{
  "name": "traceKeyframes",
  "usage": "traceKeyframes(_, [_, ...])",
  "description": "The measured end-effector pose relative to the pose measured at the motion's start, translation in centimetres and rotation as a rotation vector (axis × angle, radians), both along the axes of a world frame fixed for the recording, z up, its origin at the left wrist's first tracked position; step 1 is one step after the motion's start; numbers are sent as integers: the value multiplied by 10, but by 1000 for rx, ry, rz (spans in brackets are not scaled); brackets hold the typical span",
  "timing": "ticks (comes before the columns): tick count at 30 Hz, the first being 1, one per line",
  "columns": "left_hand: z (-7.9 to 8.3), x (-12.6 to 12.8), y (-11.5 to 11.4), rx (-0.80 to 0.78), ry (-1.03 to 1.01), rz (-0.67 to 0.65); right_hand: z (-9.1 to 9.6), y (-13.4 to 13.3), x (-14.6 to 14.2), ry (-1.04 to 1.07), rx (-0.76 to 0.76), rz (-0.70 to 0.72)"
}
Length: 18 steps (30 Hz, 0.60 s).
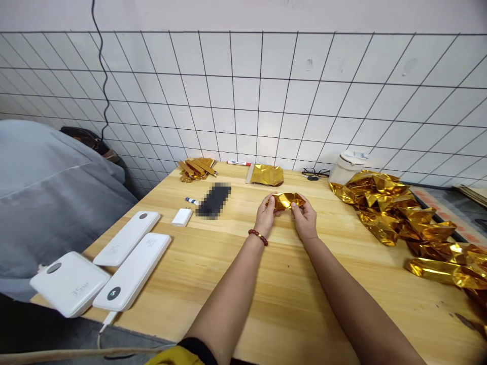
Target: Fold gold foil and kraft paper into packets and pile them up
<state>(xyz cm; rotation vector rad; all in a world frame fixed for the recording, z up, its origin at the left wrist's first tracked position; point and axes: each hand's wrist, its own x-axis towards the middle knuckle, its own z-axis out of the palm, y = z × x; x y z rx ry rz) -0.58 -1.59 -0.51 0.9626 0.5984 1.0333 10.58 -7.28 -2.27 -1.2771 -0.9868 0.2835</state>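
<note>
Between both hands, above the middle of the wooden table, is a folded piece of shiny gold foil paper. My left hand pinches its left end, thumb on top; a dark red bead bracelet circles that wrist. My right hand grips the right end, with the thumb pressed on the near face. The fingers under the foil are partly hidden. Behind the hands lies a flat stack of gold foil sheets. On the right is a heap of folded gold foil pieces.
Folded gold strips lie at the back left, with a red-and-white marker beside them. White power banks, a charger and a pixelated dark object lie left. Glasses and a white container stand near the wall.
</note>
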Motion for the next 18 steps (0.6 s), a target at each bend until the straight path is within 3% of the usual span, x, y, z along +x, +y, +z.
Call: traceKeyframes(18, [-6,4,1,86,76,-47,8,0,-4,229,68,25])
